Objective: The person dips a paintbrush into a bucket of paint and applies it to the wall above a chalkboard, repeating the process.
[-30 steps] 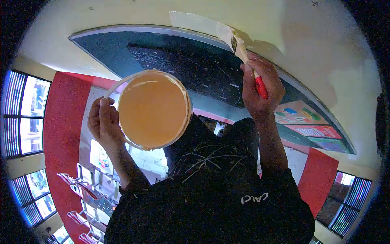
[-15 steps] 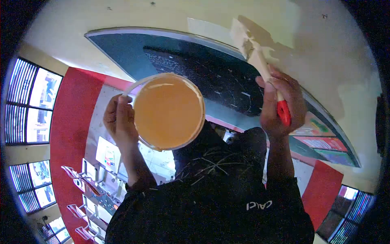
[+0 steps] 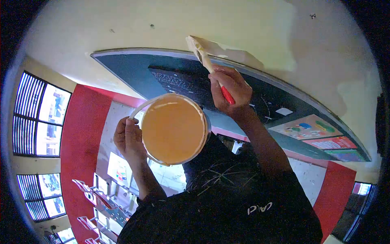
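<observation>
My left hand (image 3: 131,138) is closed on the rim and handle side of a round paint bucket (image 3: 174,130), which holds peach-orange paint. In my right hand (image 3: 231,90) is a paintbrush (image 3: 206,62) with a red-tipped handle, its fingers wrapped round it. The bristles, coated in pale paint, are at the cream wall (image 3: 170,20) just above the top edge of a dark chalkboard (image 3: 122,69). Whether they touch the wall is hard to tell. A shadow of the brush falls on the wall to its right.
Colourful posters (image 3: 308,127) are on the chalkboard's right part. Below left, chairs or desks (image 3: 101,203) stand on the floor. Louvred windows (image 3: 40,114) and a red wall band (image 3: 83,134) are at the left. Another red band (image 3: 335,195) is at the right.
My right hand has moved left with the brush, whose bristles are now farther left and slightly lower. The bucket and my left hand appear lower and a little to the right as the view shifted.
</observation>
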### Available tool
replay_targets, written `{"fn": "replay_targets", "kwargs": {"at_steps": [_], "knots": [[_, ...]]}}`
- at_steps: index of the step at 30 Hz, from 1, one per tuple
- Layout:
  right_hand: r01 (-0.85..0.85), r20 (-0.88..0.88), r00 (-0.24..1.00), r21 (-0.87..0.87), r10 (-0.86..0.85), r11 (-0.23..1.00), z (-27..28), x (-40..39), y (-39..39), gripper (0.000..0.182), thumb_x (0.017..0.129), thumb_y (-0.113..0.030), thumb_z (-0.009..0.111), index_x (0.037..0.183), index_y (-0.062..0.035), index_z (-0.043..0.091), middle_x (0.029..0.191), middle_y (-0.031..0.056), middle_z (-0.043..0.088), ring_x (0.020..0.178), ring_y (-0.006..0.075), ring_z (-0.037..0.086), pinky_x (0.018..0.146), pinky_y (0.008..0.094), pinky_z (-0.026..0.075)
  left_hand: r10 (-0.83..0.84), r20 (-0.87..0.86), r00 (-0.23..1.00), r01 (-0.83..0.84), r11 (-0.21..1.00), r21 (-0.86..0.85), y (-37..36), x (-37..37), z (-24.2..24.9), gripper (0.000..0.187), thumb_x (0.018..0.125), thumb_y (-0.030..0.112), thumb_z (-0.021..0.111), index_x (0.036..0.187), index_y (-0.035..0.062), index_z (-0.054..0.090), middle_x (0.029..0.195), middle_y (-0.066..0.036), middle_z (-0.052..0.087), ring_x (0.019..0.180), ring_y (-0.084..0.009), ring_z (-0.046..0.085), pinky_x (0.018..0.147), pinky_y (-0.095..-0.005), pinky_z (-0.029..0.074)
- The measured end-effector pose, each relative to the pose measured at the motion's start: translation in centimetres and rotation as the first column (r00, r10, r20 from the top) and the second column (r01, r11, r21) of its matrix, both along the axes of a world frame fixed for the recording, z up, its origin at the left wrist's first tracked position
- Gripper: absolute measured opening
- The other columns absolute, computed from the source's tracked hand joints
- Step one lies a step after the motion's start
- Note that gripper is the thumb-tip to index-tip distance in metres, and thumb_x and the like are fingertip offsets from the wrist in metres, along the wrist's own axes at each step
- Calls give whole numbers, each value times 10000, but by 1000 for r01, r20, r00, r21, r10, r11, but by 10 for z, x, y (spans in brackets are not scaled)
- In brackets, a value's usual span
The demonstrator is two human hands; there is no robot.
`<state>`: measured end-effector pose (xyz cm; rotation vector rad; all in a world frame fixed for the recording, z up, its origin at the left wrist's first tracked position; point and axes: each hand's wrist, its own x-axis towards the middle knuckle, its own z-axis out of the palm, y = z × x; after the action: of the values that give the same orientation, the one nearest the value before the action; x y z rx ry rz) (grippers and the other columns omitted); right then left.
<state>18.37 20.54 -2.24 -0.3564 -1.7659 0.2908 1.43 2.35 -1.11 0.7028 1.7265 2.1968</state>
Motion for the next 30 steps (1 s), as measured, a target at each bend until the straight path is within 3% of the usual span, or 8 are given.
{"fn": "replay_targets", "kwargs": {"at_steps": [11,14,18,21,24,30], "knots": [[160,126,980,-31,-155,987,3,32,-10,140,689,7,580,828,-8,570,837,168,589,746,260,604,653,306,493,12,32,999,-13,1000,24,-1,1,-1,179,839,151,508,748,-2,532,511,61,376,448,6,280,408,-166,175],[182,150,972,-12,-179,983,2,46,-11,135,696,8,571,831,-7,571,837,167,590,744,257,606,658,310,490,-39,42,998,36,997,67,-3,-1,-3,164,837,141,512,761,-2,538,543,49,419,449,7,297,405,-159,192],[255,143,955,44,-259,966,1,61,-10,132,702,11,575,832,-7,572,841,166,596,738,250,610,654,301,495,30,38,999,-32,997,73,1,3,-3,148,836,133,515,776,1,546,612,26,480,454,9,324,407,-147,225],[283,149,946,54,-288,958,-3,70,-10,199,691,-41,612,882,-49,555,864,147,579,718,288,593,599,344,499,30,27,999,-32,997,71,2,3,-3,142,837,129,512,786,3,552,635,15,497,455,10,333,404,-144,232],[291,168,939,79,-301,953,4,81,-13,170,711,18,585,876,-13,556,837,168,603,720,238,619,631,296,507,9,8,1000,-10,998,64,2,2,-2,137,839,121,508,794,1,557,620,14,490,448,12,321,396,-149,214],[303,191,928,104,-318,947,4,99,-13,188,714,34,584,892,-16,551,873,165,600,739,234,618,637,291,507,-29,3,1000,29,994,106,3,0,-5,133,841,106,502,796,-6,557,590,16,476,429,11,280,384,-161,181]]}}
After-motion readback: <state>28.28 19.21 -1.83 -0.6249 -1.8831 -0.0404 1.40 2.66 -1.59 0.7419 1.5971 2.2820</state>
